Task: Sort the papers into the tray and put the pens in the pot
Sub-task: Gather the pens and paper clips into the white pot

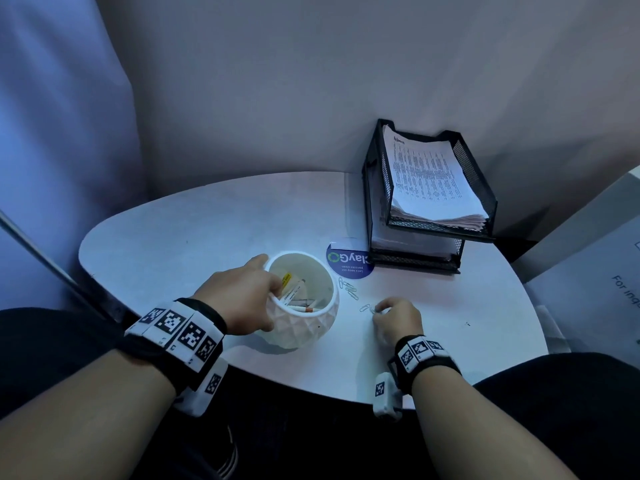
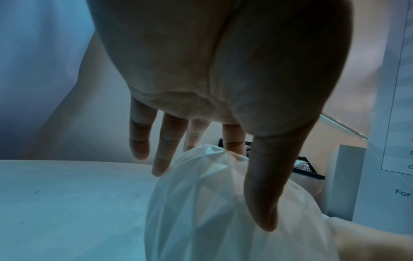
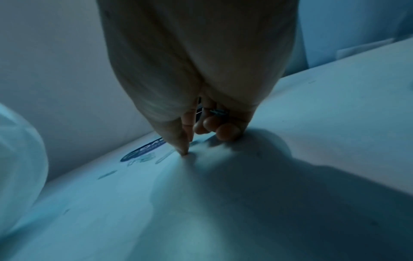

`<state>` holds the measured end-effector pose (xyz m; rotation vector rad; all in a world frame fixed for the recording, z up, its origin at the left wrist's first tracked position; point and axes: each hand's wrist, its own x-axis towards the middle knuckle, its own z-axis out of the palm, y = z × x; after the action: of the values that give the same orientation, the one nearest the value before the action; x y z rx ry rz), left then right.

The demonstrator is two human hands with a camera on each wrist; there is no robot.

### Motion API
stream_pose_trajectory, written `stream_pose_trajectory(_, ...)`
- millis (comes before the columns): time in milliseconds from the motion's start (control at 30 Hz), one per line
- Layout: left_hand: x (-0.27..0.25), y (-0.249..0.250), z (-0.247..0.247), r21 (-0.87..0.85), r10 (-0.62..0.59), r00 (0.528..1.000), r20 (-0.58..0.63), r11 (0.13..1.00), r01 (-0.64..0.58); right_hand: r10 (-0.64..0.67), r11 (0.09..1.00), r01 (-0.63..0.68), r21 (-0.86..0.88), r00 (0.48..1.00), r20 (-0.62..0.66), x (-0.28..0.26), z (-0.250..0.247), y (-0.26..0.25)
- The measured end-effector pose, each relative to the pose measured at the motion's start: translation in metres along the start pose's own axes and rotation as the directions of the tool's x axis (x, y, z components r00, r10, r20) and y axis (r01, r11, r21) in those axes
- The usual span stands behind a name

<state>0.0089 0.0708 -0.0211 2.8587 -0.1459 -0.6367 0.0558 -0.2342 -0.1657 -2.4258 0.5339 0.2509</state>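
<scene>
A white faceted pot (image 1: 304,327) stands on the round white table (image 1: 173,237) with several pens (image 1: 294,295) inside. My left hand (image 1: 266,296) grips its near-left rim; the thumb (image 2: 263,194) lies on the outer wall of the pot (image 2: 201,203) and a finger reaches inside. To the right of the pot, my right hand (image 1: 375,311) pinches a paper clip against the tabletop. In the right wrist view its curled fingers (image 3: 228,131) hold more clips (image 3: 218,111) in the palm. The black mesh tray (image 1: 481,188) at the back right holds a stack of printed papers (image 1: 426,174).
Loose paper clips (image 1: 349,289) lie between the pot and a round blue sticker (image 1: 349,268). The tray stands against the wall. A white printed panel (image 1: 606,289) stands past the table's right edge. My dark-clothed knees are under the near edge.
</scene>
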Motion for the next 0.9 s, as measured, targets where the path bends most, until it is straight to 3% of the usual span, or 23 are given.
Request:
stream_pose_trajectory(167,0.001,0.0,0.001,0.002,-0.001,1.0,0.003,1.0,0.001,0.018,0.989,-0.012,-0.145,0.999,0.04,0.003,0.002,-0.002)
stream_pose_trajectory(233,0.001,0.001,0.0,0.004,0.003,1.0,0.001,1.0,-0.003,0.042,0.993,-0.035,-0.112,0.997,0.059,0.0,-0.001,-0.003)
stream_pose_trajectory(333,0.002,0.003,0.0,0.007,0.008,1.0,0.003,1.0,-0.008,0.061,0.971,-0.065,0.231,0.998,0.023,-0.01,-0.008,-0.02)
stream_pose_trajectory(400,0.002,0.003,0.0,0.011,0.016,1.0,0.002,1.0,-0.016,0.023,0.84,-0.025,0.542,1.0,0.01,-0.018,-0.013,-0.044)
stream_pose_trajectory(500,0.001,0.004,0.001,0.016,0.026,1.0,0.007,1.0,-0.026,-0.151,0.698,0.1,0.709,0.989,0.01,-0.035,-0.023,-0.09)
stream_pose_trajectory(600,0.001,0.007,-0.001,0.016,0.038,0.999,0.002,0.999,-0.038,-0.357,0.658,0.235,0.715,0.934,0.021,-0.055,-0.028,-0.126)
stream_pose_trajectory(700,-0.001,0.007,-0.003,0.015,0.039,0.999,0.002,0.999,-0.039,-0.5,0.713,0.363,0.6,0.863,0.072,-0.066,-0.021,-0.138)
stream_pose_trajectory(767,-0.001,0.005,-0.003,0.011,0.038,0.999,0.0,0.999,-0.038,-0.525,0.732,0.417,0.539,0.849,0.056,-0.067,-0.015,-0.136)
stream_pose_trajectory(900,0.0,-0.001,-0.003,-0.004,0.037,0.999,-0.01,0.999,-0.037,-0.431,0.72,0.425,0.549,0.893,-0.125,-0.053,-0.015,-0.118)
